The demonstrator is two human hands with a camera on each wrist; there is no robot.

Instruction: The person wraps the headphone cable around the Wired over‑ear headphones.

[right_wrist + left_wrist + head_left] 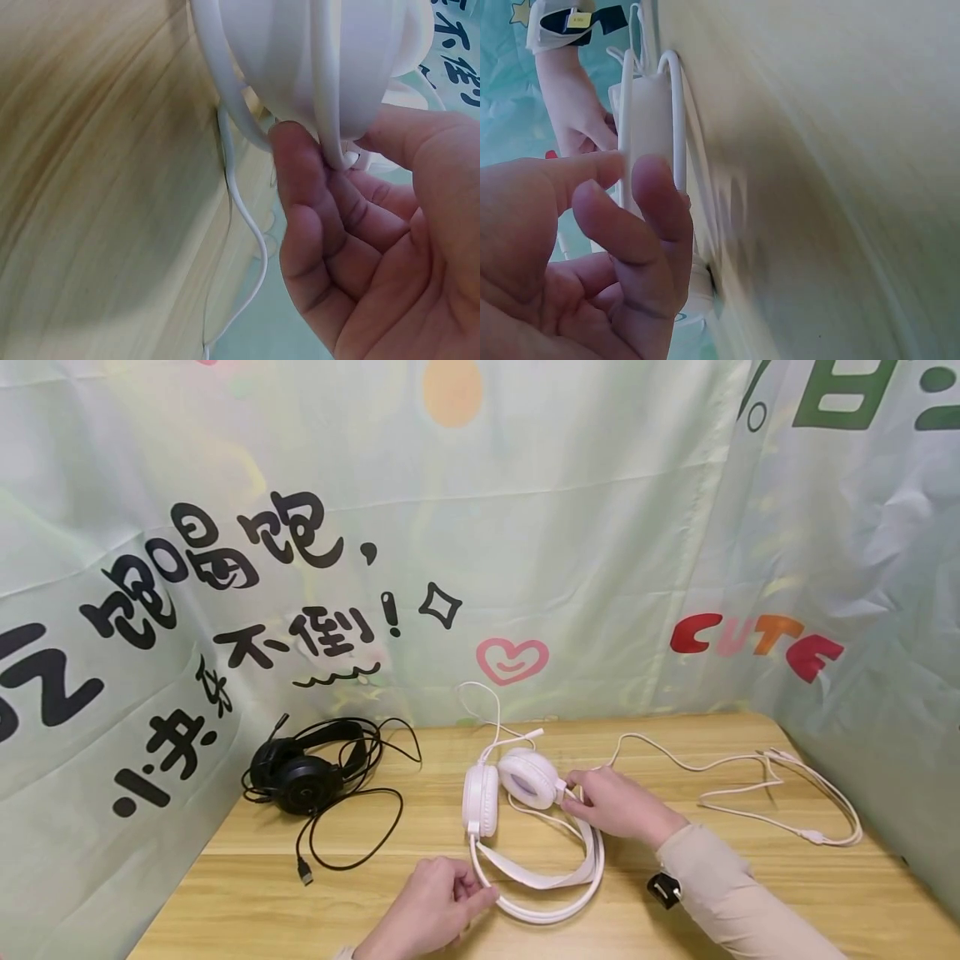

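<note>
Near-centre on the wooden table: white headset, band toward near side, earcups far. Left hand has thumb and fingers lightly pinching the band's near-left curve; right hand pinches the band end by the right earcup. Can't tell if the band touches the wood.

Risks, my read: uneven pull would twist or splay the band, since the grips sit far from opposite. White cable runs off right from close by the right hand; a quick turn could snag it. Mic boom might hook a cable loop.

Looks: white, twin-tube band, flat inner strap. Left earcup edge-on, right one tilted, lilac inside the cushion. Black headset far left, well apart.
</note>
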